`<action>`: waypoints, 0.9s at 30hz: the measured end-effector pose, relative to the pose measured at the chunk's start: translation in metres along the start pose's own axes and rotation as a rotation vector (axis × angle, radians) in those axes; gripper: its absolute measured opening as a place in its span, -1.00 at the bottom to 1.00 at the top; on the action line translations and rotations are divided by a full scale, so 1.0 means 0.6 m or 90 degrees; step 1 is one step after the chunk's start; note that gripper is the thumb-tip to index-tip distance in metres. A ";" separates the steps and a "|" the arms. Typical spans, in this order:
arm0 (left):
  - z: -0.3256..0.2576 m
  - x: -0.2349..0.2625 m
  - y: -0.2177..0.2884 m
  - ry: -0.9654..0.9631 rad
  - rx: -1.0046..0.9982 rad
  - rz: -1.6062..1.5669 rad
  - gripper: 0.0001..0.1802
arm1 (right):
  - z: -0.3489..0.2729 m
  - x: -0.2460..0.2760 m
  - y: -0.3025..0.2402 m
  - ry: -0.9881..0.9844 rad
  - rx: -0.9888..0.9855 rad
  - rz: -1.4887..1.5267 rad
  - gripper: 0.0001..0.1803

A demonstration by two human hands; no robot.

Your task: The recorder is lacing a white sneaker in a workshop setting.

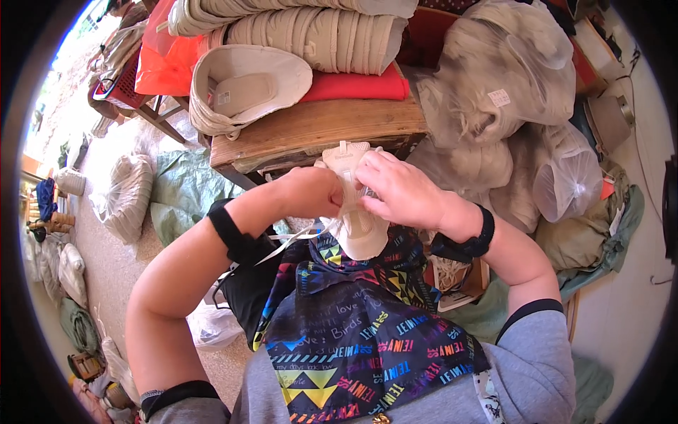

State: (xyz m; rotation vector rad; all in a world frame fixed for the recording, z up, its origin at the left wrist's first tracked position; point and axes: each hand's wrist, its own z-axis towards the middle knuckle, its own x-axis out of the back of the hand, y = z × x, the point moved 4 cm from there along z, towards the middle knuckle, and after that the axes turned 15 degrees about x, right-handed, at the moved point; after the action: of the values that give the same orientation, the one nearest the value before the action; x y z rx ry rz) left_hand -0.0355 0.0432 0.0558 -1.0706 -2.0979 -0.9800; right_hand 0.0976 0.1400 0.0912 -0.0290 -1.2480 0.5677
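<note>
A beige shoe upper (364,240) stands over my lap, its rounded end toward me and a small loop at its far end. My left hand (314,192) is closed at its left side, with the fingers curled in at the middle opening; the fingertips are partly hidden. From the right, my right hand (401,189) grips the upper, fingers bent over its far part and thumb near the middle. A white shoelace (293,239) trails from the upper down to the left, below my left wrist. Whether either hand also pinches the lace cannot be seen.
Just beyond my hands stands a wooden bench (325,124). It carries a nested stack of beige uppers (311,39), another bundle (251,85) and red material (360,86). Filled plastic bags (505,71) crowd the right; a patterned apron (374,339) covers my lap.
</note>
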 end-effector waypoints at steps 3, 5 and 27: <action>-0.037 -0.009 0.025 0.193 -0.006 0.157 -0.77 | 0.002 -0.004 0.004 -0.071 0.003 -0.049 -0.65; -0.045 -0.028 0.022 0.288 -0.009 0.150 -0.82 | 0.007 -0.003 0.000 -0.099 -0.019 -0.032 -0.65; -0.003 -0.069 -0.010 0.351 0.143 -0.711 -0.77 | 0.004 -0.013 0.034 -0.243 -0.097 0.134 -0.63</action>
State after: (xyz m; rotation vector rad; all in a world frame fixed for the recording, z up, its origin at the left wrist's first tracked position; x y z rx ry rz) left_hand -0.0195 0.0219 0.0238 0.5659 -2.1575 -1.2534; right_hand 0.0860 0.1538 0.0787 -0.1879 -1.6712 0.6792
